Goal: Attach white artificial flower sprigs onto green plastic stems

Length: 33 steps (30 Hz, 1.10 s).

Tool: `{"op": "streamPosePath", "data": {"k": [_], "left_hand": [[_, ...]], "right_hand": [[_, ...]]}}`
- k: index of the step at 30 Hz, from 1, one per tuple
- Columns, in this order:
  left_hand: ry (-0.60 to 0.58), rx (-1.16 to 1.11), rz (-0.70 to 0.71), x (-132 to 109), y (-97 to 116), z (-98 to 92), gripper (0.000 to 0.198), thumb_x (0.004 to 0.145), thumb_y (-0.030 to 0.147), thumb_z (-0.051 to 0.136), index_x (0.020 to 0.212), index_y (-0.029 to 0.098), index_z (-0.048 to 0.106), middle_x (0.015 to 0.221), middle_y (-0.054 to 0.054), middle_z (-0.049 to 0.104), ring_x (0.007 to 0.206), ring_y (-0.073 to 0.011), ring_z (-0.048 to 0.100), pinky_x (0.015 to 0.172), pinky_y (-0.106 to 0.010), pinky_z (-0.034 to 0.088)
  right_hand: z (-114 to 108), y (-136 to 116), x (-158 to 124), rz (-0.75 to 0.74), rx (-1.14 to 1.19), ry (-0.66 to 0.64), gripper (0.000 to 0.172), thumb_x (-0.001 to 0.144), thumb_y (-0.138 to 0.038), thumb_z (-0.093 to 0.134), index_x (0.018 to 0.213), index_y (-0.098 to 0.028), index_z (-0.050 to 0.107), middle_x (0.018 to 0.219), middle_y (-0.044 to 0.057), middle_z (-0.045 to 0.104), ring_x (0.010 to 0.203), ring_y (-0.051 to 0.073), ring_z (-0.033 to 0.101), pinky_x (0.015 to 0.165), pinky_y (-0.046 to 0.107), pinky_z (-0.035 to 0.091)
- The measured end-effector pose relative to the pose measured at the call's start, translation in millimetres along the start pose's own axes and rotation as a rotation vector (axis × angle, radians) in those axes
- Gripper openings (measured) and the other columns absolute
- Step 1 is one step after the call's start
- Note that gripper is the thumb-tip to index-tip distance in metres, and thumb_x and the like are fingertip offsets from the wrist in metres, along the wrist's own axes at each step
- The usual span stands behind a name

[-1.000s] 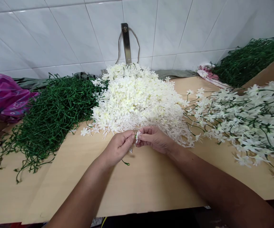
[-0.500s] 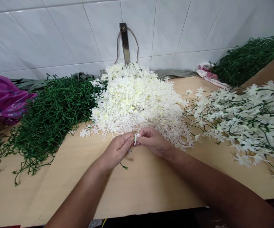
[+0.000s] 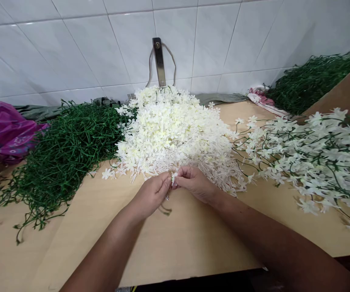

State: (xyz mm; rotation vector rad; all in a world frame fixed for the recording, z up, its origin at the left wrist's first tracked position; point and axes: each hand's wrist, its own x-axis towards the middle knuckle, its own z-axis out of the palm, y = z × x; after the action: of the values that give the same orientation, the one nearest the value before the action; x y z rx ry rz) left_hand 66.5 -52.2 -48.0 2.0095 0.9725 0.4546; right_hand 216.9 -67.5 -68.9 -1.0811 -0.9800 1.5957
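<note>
Between my two hands, just in front of the big pile of white artificial flowers (image 3: 175,121), is one small white artificial flower (image 3: 174,177). The fingertips of my right hand (image 3: 195,183) pinch this blossom. My left hand (image 3: 153,192) is closed on a thin green plastic stem (image 3: 166,210), whose lower end shows blurred beneath the hand. The fingers cover the place where stem and blossom meet, so I cannot tell how they are joined.
Bare green stems (image 3: 71,150) are heaped at left, near a magenta bag (image 3: 7,129). Stemmed white flowers (image 3: 321,158) lie at right. Behind them, more green stems (image 3: 308,83) sit beside a cardboard flap (image 3: 339,87). A metal strip (image 3: 159,61) stands against the tiled wall.
The stem's loose end has swung slightly to the right under my left hand. Both hands stay together at the blossom. The view has tilted up a little.
</note>
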Motion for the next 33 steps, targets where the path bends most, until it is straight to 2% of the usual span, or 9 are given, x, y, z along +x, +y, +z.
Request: {"op": "streamPosePath", "data": {"k": [3,6,9,13,18,21,24,28,33], "left_hand": [[0.045,0.132,0.050,2.4,4.4,-8.6,0.030,0.087,0.034,0.029,0.076,0.018,0.052,0.071,-0.001,0.053,0.068,-0.0138,0.048,0.064,-0.027,0.038],[0.197,0.178,0.216,-0.5,8.7,-22.6,0.026,0.085,0.032,0.038,0.097,0.018,0.055,0.095,-0.006,0.056,0.092,-0.0178,0.049,0.081,-0.032,0.037],[0.233,0.137,0.364,-6.5,11.5,-32.3,0.026,0.083,0.028,0.043,0.104,0.020,0.055,0.103,-0.007,0.056,0.099,-0.0180,0.048,0.087,-0.033,0.036],[0.242,0.188,0.462,-9.9,12.3,-33.1,0.011,0.077,0.022,0.053,0.082,0.021,0.063,0.082,-0.004,0.064,0.081,-0.0160,0.055,0.078,-0.032,0.040],[0.461,0.082,0.403,-10.9,8.7,-32.5,0.019,0.079,0.027,0.051,0.068,0.019,0.063,0.061,-0.002,0.059,0.058,-0.0122,0.050,0.058,-0.026,0.038],[0.669,-0.164,0.282,-10.4,5.5,-34.7,0.029,0.079,0.038,0.048,0.063,0.018,0.060,0.059,-0.001,0.054,0.055,-0.0110,0.045,0.052,-0.024,0.035],[0.793,-0.519,0.262,-7.5,4.8,-38.0,0.032,0.075,0.045,0.051,0.058,0.018,0.053,0.055,0.001,0.043,0.052,-0.0101,0.039,0.050,-0.024,0.032],[0.730,-0.850,0.212,-6.1,9.3,-42.5,0.037,0.079,0.046,0.045,0.055,0.018,0.049,0.053,0.002,0.028,0.048,-0.0090,0.030,0.046,-0.023,0.029],[0.554,-0.977,0.157,-12.7,11.0,-47.8,0.031,0.079,0.042,0.046,0.064,0.016,0.055,0.057,0.002,0.025,0.051,-0.0083,0.030,0.048,-0.022,0.031]], "right_hand": [[-2.4,-4.9,2.0,-0.036,0.033,-0.007,0.015,0.062,-0.019,0.063,0.056,-0.014,0.050,0.050,-0.003,0.058,0.050,0.006,0.053,0.056,0.022,0.041],[-7.4,-10.1,3.1,-0.046,0.171,-0.004,0.019,0.061,-0.021,0.066,0.056,-0.014,0.049,0.052,-0.003,0.058,0.051,0.007,0.053,0.057,0.023,0.043],[-11.7,-13.6,2.4,-0.038,0.273,0.029,0.021,0.059,-0.021,0.068,0.056,-0.014,0.048,0.053,-0.002,0.058,0.054,0.008,0.054,0.056,0.022,0.043],[-12.8,-17.0,0.2,-0.013,0.331,0.041,0.022,0.058,-0.021,0.070,0.059,-0.014,0.049,0.055,-0.001,0.059,0.055,0.008,0.055,0.054,0.021,0.043],[-10.3,-20.2,-2.5,-0.012,0.280,0.034,0.023,0.061,-0.028,0.067,0.062,-0.015,0.049,0.058,-0.002,0.057,0.058,0.008,0.054,0.058,0.022,0.044],[-3.2,-15.6,-7.0,-0.109,-0.073,0.001,0.024,0.072,-0.037,0.057,0.066,-0.015,0.050,0.063,0.000,0.056,0.057,0.008,0.052,0.059,0.026,0.044],[10.7,-5.6,-13.5,-0.294,-0.710,0.029,0.025,0.072,-0.039,0.057,0.069,-0.015,0.053,0.066,0.002,0.055,0.061,0.012,0.050,0.060,0.028,0.041],[26.8,7.1,-18.0,-0.505,-1.353,-0.019,0.021,0.071,-0.032,0.061,0.075,-0.012,0.056,0.079,0.009,0.057,0.081,0.020,0.049,0.070,0.032,0.039],[19.0,7.6,-12.5,-0.529,-1.429,-0.060,0.007,0.077,-0.016,0.050,0.075,-0.012,0.056,0.081,0.009,0.057,0.080,0.017,0.048,0.070,0.029,0.038]]}}
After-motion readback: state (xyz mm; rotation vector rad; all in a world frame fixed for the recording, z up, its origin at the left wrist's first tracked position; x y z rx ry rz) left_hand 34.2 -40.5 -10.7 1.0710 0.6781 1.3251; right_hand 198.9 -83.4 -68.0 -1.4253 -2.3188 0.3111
